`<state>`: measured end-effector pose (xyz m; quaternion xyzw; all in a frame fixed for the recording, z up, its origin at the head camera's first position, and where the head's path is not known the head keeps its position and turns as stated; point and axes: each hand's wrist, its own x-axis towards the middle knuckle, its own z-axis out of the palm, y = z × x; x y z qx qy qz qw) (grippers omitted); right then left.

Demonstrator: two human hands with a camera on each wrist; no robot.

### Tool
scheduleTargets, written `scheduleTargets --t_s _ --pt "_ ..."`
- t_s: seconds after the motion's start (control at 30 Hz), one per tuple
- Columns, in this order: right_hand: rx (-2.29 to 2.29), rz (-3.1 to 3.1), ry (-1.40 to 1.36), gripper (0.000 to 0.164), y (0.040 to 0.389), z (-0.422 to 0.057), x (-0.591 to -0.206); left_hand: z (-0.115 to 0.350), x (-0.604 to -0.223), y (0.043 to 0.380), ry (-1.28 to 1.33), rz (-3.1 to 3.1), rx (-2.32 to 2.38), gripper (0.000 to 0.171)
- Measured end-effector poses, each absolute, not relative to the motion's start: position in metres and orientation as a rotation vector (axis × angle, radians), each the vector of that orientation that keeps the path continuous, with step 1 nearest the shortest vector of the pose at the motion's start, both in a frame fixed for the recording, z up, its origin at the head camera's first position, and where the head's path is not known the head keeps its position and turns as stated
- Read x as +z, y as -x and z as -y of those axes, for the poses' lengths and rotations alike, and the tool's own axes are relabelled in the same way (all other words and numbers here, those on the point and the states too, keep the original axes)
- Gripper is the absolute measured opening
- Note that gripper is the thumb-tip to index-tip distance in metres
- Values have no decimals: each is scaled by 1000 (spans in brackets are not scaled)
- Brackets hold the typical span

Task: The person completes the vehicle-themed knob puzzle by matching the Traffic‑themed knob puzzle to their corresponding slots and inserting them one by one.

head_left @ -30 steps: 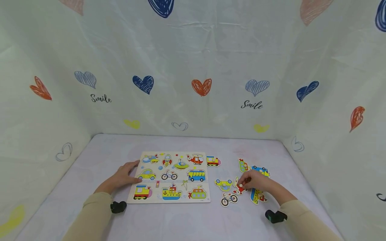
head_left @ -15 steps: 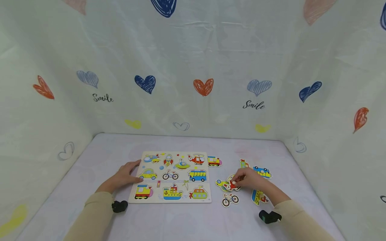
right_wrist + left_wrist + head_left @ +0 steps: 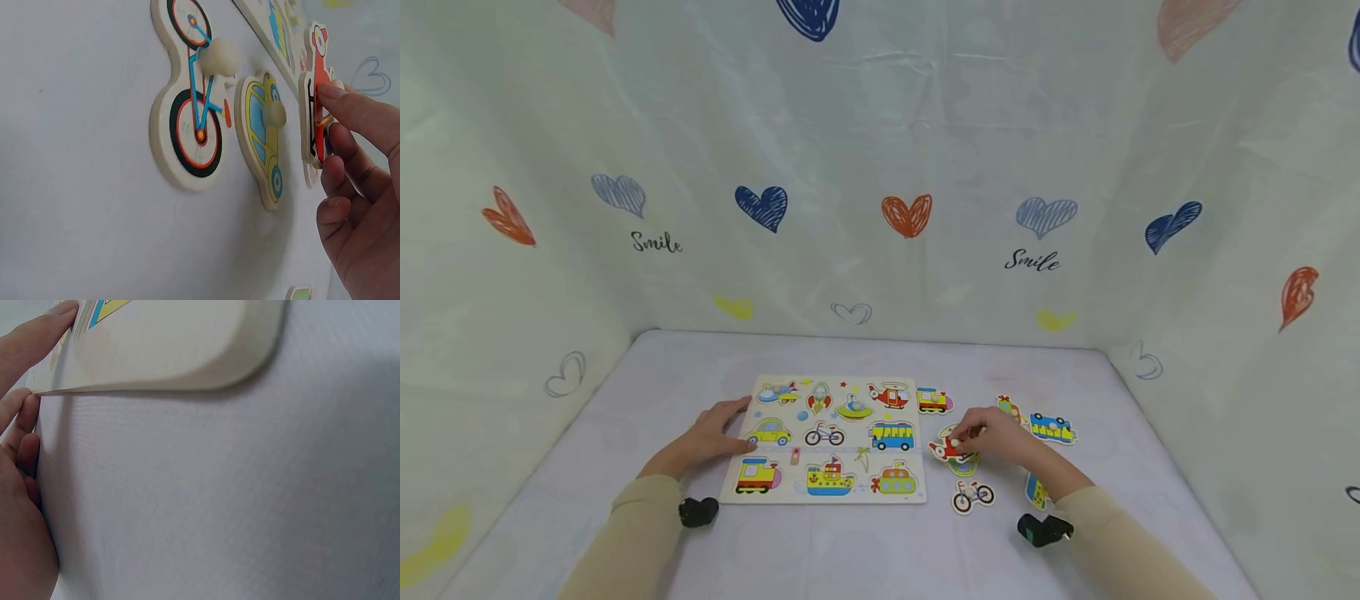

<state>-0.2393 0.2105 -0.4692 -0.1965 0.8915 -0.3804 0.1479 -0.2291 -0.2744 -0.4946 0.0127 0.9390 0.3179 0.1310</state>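
Observation:
A wooden puzzle board with printed vehicles lies flat on the table. My left hand rests at its left edge, and in the left wrist view the thumb lies on the board's face. My right hand pinches a red helicopter puzzle piece by its knob. In the right wrist view this helicopter piece is raised and tilted off the table, fingertips at its knob. Below it lies a yellow car piece, partly covered in the head view. A bicycle piece lies nearer.
A train piece touches the board's right edge. Right of my right hand lie an upside-down bus piece and a boat piece, partly hidden by the wrist. A submarine piece lies behind. Curtains with hearts enclose the table.
My right hand has taken the helicopter piece by its knob and moved it left, over the car piece toward the board. My left hand stays at the board's edge.

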Motion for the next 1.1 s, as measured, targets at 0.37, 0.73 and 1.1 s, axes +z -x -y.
scheduleTargets --t_s 0.37,0.73,1.1 --pt "-1086 -2577 555 9 249 -182 -461 273 -494 228 -35 -2717 944 99" --pt "-1163 -2586 471 11 259 -162 -463 272 -492 229 -35 -2723 916 99" --pt "-1215 -2648 377 12 272 -143 -476 272 -488 227 -36 -2715 918 99"
